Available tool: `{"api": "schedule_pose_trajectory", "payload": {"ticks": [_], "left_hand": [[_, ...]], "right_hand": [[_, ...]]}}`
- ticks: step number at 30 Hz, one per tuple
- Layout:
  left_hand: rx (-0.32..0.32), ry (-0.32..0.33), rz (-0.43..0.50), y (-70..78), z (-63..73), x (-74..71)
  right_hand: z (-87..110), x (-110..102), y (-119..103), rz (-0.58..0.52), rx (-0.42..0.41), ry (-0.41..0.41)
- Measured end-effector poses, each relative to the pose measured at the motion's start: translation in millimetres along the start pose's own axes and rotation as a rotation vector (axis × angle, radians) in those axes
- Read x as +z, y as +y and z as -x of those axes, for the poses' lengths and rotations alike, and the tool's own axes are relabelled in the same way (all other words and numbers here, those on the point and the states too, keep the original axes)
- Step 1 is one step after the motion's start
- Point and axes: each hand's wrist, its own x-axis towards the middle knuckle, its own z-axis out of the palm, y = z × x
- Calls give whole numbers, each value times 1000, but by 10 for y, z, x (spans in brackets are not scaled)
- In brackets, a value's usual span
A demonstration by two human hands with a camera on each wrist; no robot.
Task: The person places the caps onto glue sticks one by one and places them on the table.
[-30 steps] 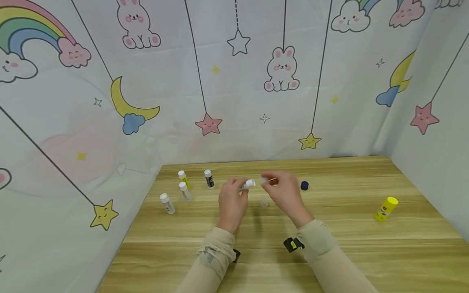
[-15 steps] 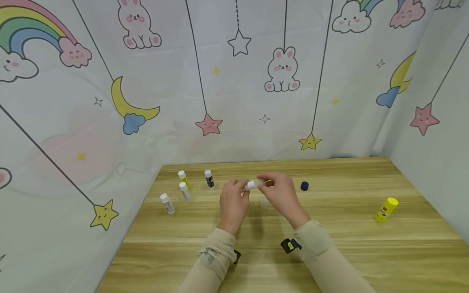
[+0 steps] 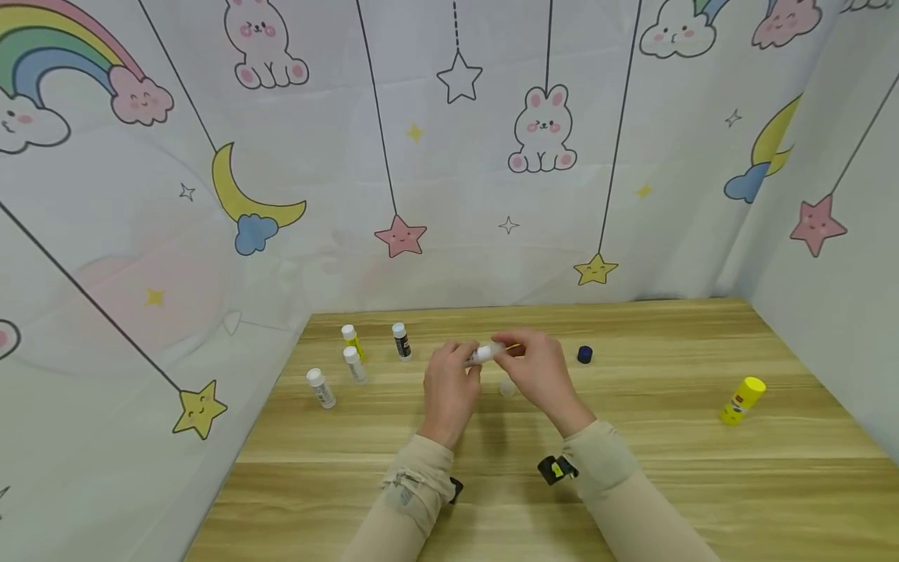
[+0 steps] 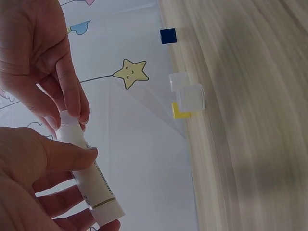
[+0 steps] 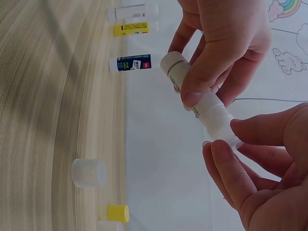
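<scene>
My left hand [image 3: 449, 394] grips a white glue stick [image 4: 96, 185], its thumb lying along the printed barrel. The stick is tilted above the table. At its other end the fingertips of my right hand [image 3: 539, 375] pinch a translucent cap [image 5: 222, 126], which sits over the glue end. Whether the cap is fully seated cannot be told. Below the hands a loose translucent cap [image 3: 507, 387] stands on the table. Behind it in the left wrist view are another clear cap [image 4: 178, 82] and a yellow cap [image 4: 180, 111], mostly hidden by the right hand in the head view.
Several capped glue sticks stand at the back left, among them a white one [image 3: 321, 389], a yellow one [image 3: 353, 340] and a dark one [image 3: 401, 342]. A dark blue cap [image 3: 584, 354] lies right of the hands. A yellow glue stick [image 3: 742, 401] stands far right. A printed curtain [image 3: 463, 172] borders the table.
My right hand has moved left and brought the translucent cap onto the open end of the glue stick. The left hand has barely shifted, still holding the stick.
</scene>
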Motion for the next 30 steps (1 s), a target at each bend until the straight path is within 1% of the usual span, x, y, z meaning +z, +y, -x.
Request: {"api": "schedule_pose_trajectory", "payload": {"ticks": [4, 8, 13, 19, 23, 27, 30], "left_hand": [[-2, -4, -12, 8, -1, -2], [-7, -27, -18, 13, 0, 1], [4, -41, -30, 29, 4, -8], [40, -41, -51, 45, 8, -29], [80, -34, -70, 56, 13, -38], [124, -33, -108, 88, 13, -43], [138, -33, -145, 123, 5, -51]], "right_hand": [[-2, 9, 2, -2, 4, -7], [-3, 17, 11, -4, 6, -16], [-3, 21, 19, -6, 14, -26], [3, 18, 19, -11, 27, -41], [6, -4, 20, -11, 22, -54], [0, -42, 18, 1, 7, -69], [-9, -69, 17, 13, 1, -77]]}}
